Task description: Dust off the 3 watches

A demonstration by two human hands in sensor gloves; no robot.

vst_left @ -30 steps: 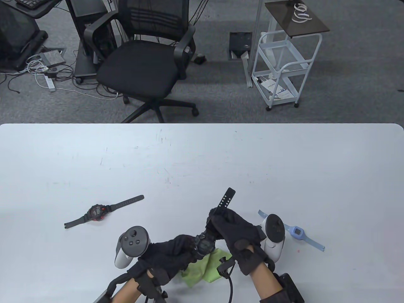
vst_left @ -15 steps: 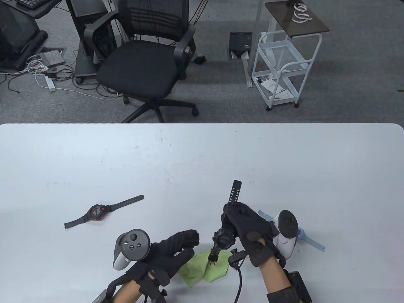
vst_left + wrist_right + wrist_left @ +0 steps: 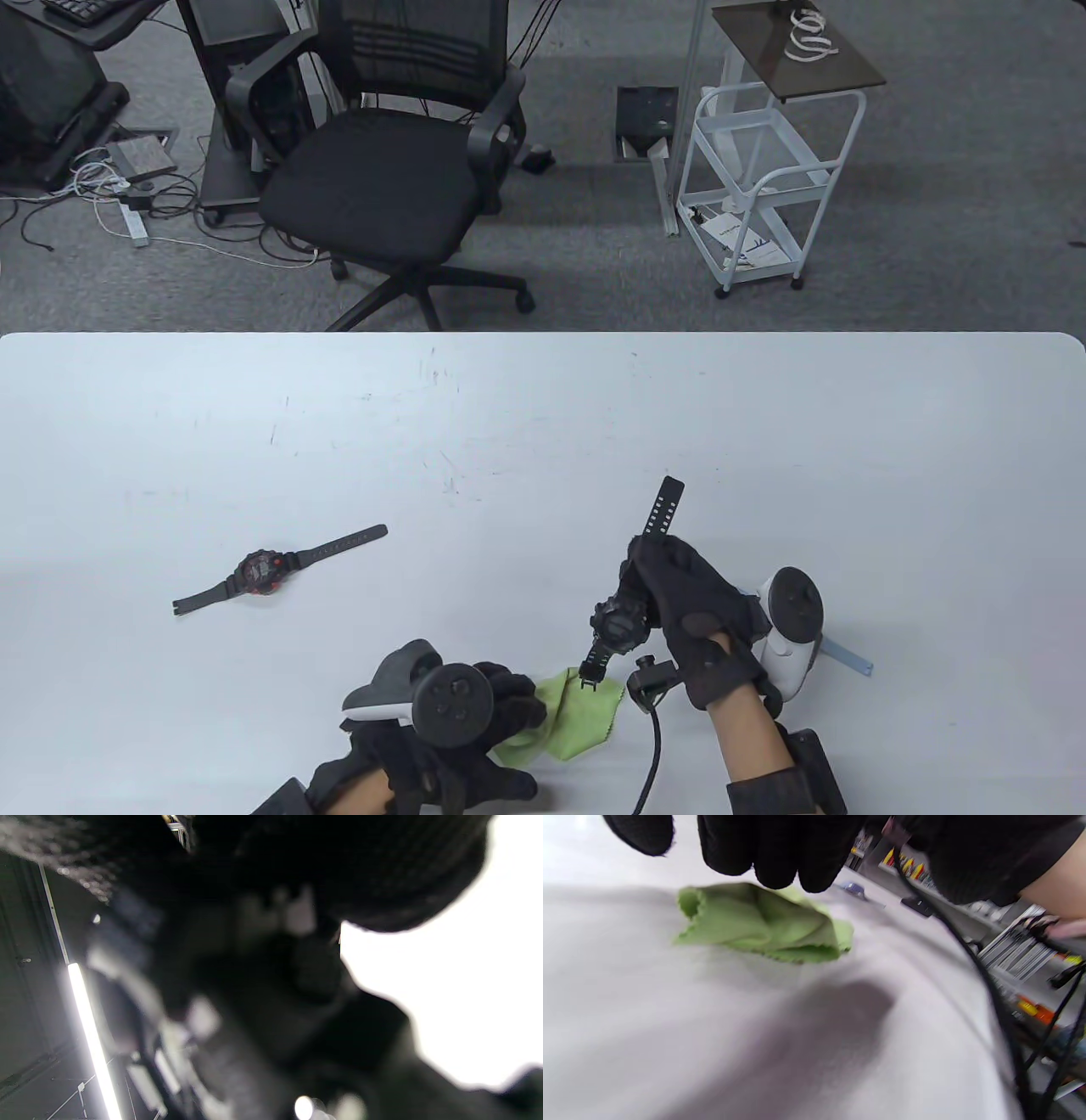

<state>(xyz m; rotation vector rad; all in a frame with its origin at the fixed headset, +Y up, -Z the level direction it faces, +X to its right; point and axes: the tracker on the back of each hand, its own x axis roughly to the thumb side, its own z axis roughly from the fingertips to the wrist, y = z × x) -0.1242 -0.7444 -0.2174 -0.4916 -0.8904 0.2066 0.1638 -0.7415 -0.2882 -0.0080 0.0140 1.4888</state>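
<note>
My right hand (image 3: 649,564) grips a black watch (image 3: 622,624) by its upper strap and holds it above the table, the lower strap dangling over a green cloth (image 3: 577,717). My left hand (image 3: 519,698) is palm down at the cloth's left edge. In the left wrist view its fingers (image 3: 780,857) hang just over the crumpled green cloth (image 3: 763,921), thumb apart, nothing pinched. A black and red watch (image 3: 263,570) lies flat on the left. The light blue watch (image 3: 855,889) lies behind my right hand; only its strap end (image 3: 848,658) shows in the table view. The right wrist view is dark blur.
The white table (image 3: 543,407) runs wide towards the far edge. A black cable (image 3: 653,747) hangs from my right wrist near the cloth. Beyond the table stand an office chair (image 3: 382,170) and a white cart (image 3: 755,170).
My left hand let go of the black watch, turned palm down and dropped to the green cloth. My right hand carried the watch to the right.
</note>
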